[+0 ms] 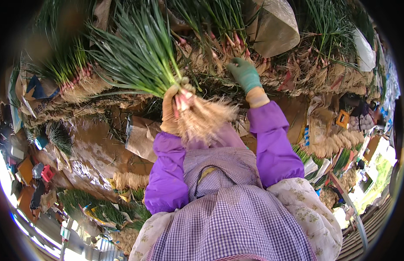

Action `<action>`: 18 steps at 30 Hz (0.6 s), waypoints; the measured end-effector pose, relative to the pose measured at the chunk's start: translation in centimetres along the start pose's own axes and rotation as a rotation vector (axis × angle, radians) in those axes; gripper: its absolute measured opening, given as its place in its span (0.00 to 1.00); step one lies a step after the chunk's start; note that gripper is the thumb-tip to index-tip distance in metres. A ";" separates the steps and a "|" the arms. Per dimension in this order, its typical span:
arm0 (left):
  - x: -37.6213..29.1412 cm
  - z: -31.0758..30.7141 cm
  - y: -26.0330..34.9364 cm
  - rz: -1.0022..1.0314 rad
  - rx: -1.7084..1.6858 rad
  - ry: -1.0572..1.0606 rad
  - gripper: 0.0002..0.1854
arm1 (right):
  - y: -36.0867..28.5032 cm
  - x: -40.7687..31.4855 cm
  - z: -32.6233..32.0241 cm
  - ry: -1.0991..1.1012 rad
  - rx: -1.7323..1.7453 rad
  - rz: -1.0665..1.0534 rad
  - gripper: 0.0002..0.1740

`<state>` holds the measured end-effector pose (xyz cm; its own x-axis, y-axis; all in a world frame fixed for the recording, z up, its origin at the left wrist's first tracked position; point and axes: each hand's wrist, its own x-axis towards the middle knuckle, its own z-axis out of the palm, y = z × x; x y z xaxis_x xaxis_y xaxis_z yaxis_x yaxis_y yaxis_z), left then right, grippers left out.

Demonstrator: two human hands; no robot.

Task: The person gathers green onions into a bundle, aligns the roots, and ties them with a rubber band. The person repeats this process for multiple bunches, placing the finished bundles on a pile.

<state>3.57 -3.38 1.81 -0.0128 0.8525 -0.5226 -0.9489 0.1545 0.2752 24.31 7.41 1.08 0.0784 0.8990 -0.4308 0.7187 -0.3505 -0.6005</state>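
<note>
My left hand (169,106), in a tan glove with greenish fingertips, grips a thick bunch of spring onions (149,62) just above their pinkish-red bases. The green leaves fan out to the upper left. Long pale roots (205,114) hang towards my lap and look blurred. In a green rubber-coated glove, my right hand (245,74) reaches to a row of spring onions (234,42) lying in front of me. Its thumb and fingers are apart, with nothing visible between them. It is close to the roots of that row; whether it touches them I cannot tell.
More spring onions lie at left (74,76) and right (322,49). A translucent plastic sheet (275,31) rests among the leaves. A brown sack (141,133) lies on the wet ground (94,143) beside my left sleeve. An orange plastic stool (343,118) stands right.
</note>
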 end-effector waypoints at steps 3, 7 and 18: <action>-1.8 0.3 0.5 -0.104 -0.226 0.001 0.24 | 1.7 -0.4 0.2 0.276 -0.190 -0.214 0.14; -2.4 0.4 1.3 -0.187 -0.217 -0.075 0.22 | -4.4 -0.3 1.8 0.119 -0.509 -0.234 0.14; -1.4 1.0 2.2 -0.009 -0.261 -0.298 0.20 | 2.5 1.7 -15.2 0.388 0.394 -0.337 0.11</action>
<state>1.79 -3.78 3.96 0.0516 0.9652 -0.2563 -0.9973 0.0632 0.0373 36.71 12.09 9.04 0.1900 0.9803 0.0548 0.4460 -0.0365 -0.8943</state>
